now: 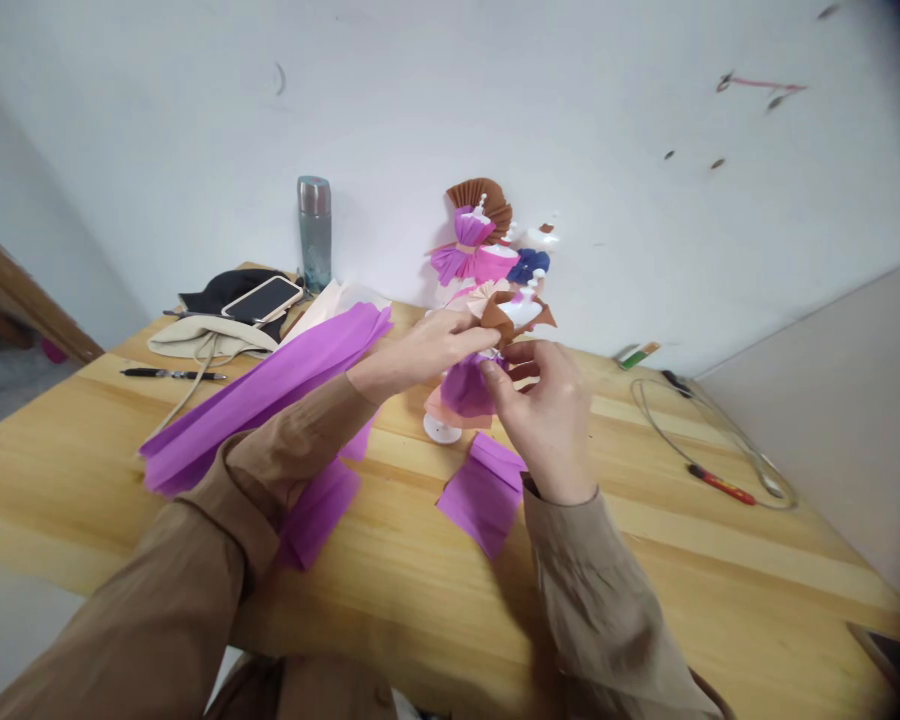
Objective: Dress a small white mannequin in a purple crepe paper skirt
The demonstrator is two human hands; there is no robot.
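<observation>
A small white dress form point(523, 312) stands tilted on a round white base point(442, 430). Brown paper point(499, 318) wraps its chest, and a gathered purple paper skirt point(466, 388) hangs below over a peach layer point(439, 405). My left hand point(427, 352) closes on the form around the chest and waist from the left. At the waist, on the right side, my right hand point(547, 415) pinches the top of the purple skirt between thumb and fingers. Purple paper pieces point(484, 495) lie below the hands.
Behind stand several dressed forms point(471, 235). A long purple paper roll point(270, 390), pen point(172, 374), phone point(262, 299), pouch point(210, 337) and flask point(315, 235) are at left. A cable point(656, 430) and red-handled tool point(722, 484) lie at right, near the wall.
</observation>
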